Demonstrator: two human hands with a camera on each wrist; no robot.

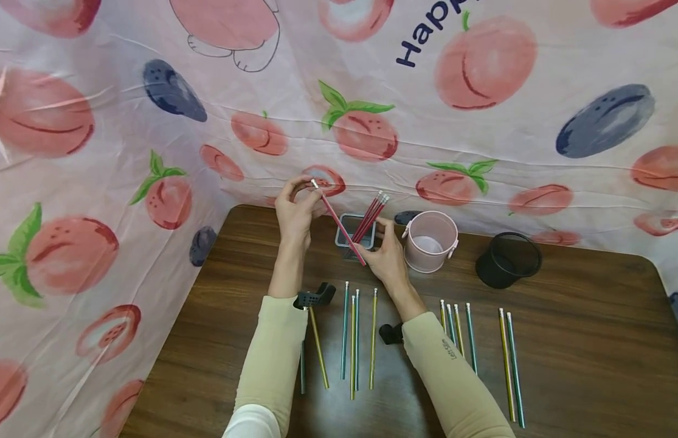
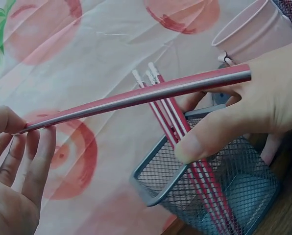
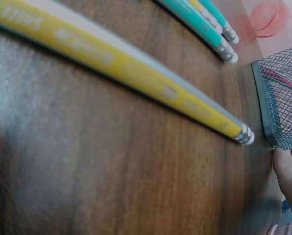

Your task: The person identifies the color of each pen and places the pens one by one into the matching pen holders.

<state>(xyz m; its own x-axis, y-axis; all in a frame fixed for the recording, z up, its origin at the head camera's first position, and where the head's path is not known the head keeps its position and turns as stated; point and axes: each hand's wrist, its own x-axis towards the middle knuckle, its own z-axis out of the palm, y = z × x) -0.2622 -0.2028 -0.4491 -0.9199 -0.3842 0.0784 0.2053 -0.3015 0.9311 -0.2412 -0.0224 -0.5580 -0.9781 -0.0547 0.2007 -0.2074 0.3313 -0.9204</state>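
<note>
My left hand pinches a red pencil by its white-eraser end, between thumb and fingertips. The pencil slants across in front of a small grey mesh basket, its other end overlapping my right hand in the head view. Several red pencils lean inside the basket, erasers up. My right hand holds the basket by its right side, the thumb over the rim beside the pencils. In the right wrist view, fingers show at the mesh.
A pink bucket stands right of the basket, then a black mesh cup. Yellow pencils and teal pencils lie in groups on the brown table. A fruit-print cloth hangs behind.
</note>
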